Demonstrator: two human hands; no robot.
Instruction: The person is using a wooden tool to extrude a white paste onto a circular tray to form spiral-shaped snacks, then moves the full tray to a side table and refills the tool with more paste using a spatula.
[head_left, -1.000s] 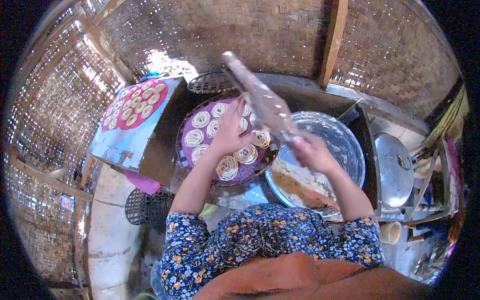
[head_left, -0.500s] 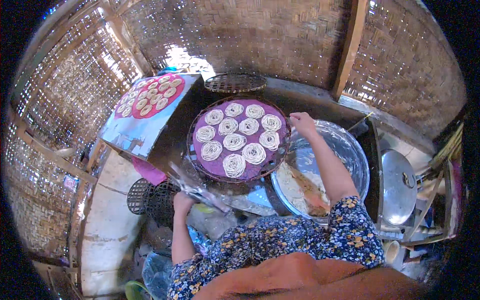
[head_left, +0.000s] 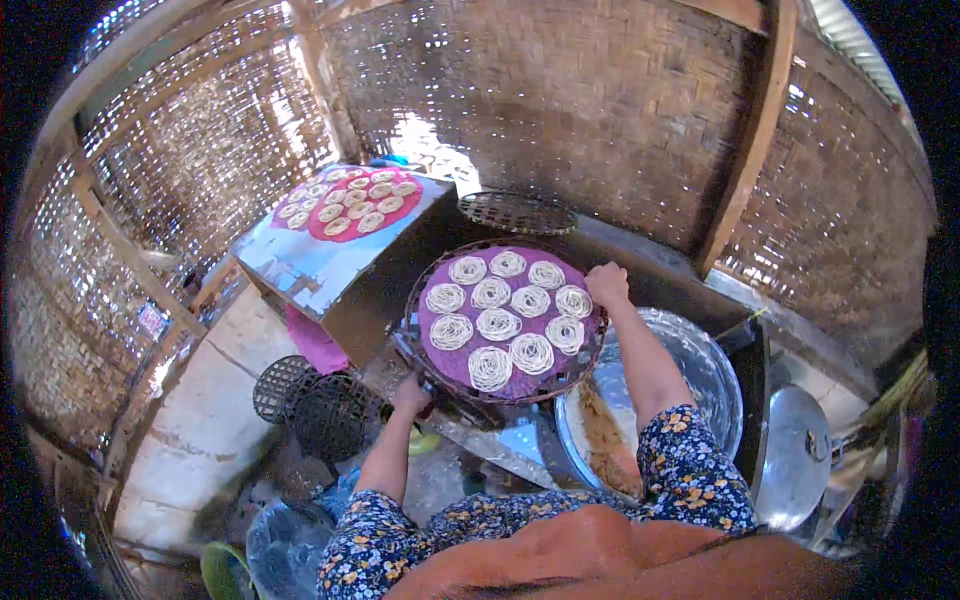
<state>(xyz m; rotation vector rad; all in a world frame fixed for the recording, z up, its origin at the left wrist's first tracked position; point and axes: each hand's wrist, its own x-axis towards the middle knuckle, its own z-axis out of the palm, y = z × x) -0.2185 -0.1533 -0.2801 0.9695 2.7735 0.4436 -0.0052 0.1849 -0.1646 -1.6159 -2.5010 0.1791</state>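
Note:
A round woven tray (head_left: 413,312) lined with a purple cloth (head_left: 465,370) carries several flat nests of pale noodle-like strands (head_left: 497,324). My right hand (head_left: 606,284) is closed on the tray's right rim. Below the tray's lower left rim, my left hand (head_left: 409,396) is closed round a long dark tool (head_left: 470,408), which lies partly under the tray's edge; its kind I cannot make out. To the right, beneath my right forearm, stands a wide metal basin (head_left: 722,375) with pale dough-like stuff and a brownish piece in it.
A box-like stand (head_left: 300,262) at the far left holds more nests on red cloth (head_left: 345,228). Behind the tray lies another woven tray (head_left: 517,213). Black plastic baskets (head_left: 330,412) sit at lower left. A large metal lid (head_left: 795,455) stands at right, and woven walls (head_left: 560,100) surround the place.
My left hand has brought the long tool from left of the tray to its lower left rim. My right hand stays at the tray's right rim. The whole view has shifted.

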